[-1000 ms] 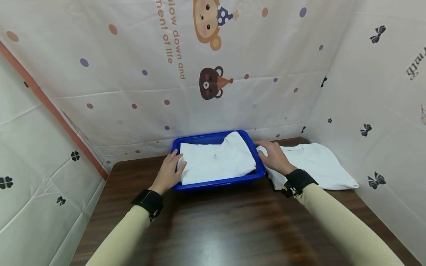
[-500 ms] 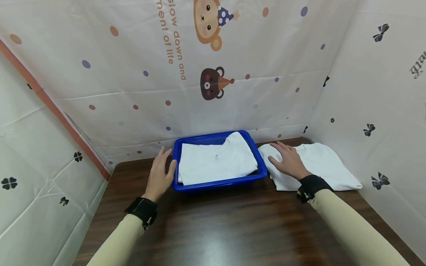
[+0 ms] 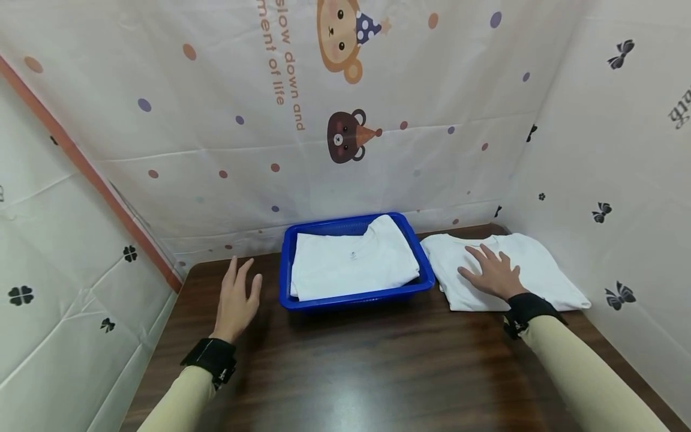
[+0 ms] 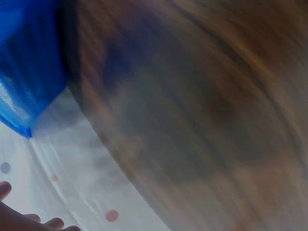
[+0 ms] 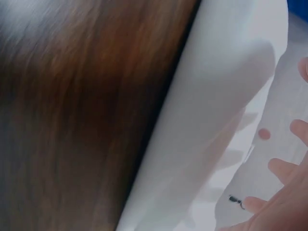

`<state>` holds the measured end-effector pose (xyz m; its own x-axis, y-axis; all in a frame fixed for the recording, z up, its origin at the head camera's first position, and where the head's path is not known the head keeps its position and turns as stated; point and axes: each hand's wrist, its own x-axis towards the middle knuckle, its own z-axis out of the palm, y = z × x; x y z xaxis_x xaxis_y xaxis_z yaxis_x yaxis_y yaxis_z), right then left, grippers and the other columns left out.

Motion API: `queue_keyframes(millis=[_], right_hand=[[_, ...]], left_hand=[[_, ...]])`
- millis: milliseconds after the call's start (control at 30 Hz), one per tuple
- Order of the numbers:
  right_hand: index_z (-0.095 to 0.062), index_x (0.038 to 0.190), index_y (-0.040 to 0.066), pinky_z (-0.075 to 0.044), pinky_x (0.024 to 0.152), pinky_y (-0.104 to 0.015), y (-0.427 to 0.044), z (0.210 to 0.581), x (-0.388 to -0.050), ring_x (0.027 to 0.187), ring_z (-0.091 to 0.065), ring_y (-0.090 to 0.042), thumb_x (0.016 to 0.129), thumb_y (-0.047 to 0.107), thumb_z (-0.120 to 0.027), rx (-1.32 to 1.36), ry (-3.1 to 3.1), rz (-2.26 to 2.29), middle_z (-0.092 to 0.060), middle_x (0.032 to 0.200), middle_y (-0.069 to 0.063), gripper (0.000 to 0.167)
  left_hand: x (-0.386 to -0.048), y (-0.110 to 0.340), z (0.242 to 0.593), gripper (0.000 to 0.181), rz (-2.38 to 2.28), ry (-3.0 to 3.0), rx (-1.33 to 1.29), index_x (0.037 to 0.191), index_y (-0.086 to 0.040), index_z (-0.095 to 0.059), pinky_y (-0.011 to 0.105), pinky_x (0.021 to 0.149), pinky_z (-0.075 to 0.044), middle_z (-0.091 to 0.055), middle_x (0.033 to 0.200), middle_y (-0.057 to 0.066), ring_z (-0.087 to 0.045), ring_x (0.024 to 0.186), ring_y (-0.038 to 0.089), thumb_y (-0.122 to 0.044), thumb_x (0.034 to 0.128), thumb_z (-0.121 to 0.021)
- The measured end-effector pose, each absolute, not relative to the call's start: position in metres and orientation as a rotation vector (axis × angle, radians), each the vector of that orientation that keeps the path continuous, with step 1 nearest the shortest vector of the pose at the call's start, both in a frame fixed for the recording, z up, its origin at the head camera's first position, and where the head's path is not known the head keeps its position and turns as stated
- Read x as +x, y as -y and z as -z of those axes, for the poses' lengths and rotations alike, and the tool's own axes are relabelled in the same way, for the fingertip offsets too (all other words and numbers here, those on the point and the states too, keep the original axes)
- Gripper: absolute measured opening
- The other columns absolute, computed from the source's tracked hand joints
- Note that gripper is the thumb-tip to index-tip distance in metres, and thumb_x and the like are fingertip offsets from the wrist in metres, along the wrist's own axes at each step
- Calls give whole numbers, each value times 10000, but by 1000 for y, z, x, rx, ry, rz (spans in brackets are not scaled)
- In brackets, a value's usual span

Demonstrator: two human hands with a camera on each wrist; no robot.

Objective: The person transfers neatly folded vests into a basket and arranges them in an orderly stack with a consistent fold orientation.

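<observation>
A folded white T-shirt lies in a blue plastic basket at the back of the table. To the basket's left, my left hand hovers over the bare wood with its fingers spread, apart from the rim. My right hand hangs above a second white shirt, which lies spread beside the basket on the right. In the right wrist view, the fingers are spread and a gap shows between them and the white cloth. Neither hand holds anything.
The dark wooden table spreads out in front of the basket. A white patterned sheet hangs behind it, and another patterned sheet borders the right side, close to the second shirt.
My left hand has come away from the basket's left side, moving left and toward me. My right hand has left the basket's right rim and shifted right, over the second shirt.
</observation>
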<state>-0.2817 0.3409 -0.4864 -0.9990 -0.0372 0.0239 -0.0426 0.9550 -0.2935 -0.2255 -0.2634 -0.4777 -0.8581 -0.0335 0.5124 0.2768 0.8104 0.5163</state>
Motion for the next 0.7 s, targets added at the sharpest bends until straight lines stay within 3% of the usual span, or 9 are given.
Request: queue_keyframes(millis=[200,500,700], right_hand=[[-288,1596,124,-43,953,-926,-351,489,-281,1374,-58,-741,965,725,-443,-10,3142,-485,-128,1623,-357,885],[-271,1596,101,-7,949,-928,-363,500,-282,1348,-33,-763,921,803,-398,-111,3162,-472,-76,1600,-398,982],[-247,1601,87,19,945,-927,-366,504,-280,1336,2,-776,918,813,-385,-157,3206,-507,-37,1584,-421,1006]], left_hand=[[-222,284,491,475,731,2482,-194,1486,-40,-488,706,1140,-227,-196,1650,297,-232,1469,556,-259,1070,-559],[-217,300,497,650,583,2658,-128,1618,-147,-310,786,1110,-145,-129,1667,296,-140,1487,576,-400,1065,-540],[-213,303,498,675,541,2751,-94,1620,-140,-309,792,1113,-108,-139,1655,318,-95,1490,586,-459,1062,-516]])
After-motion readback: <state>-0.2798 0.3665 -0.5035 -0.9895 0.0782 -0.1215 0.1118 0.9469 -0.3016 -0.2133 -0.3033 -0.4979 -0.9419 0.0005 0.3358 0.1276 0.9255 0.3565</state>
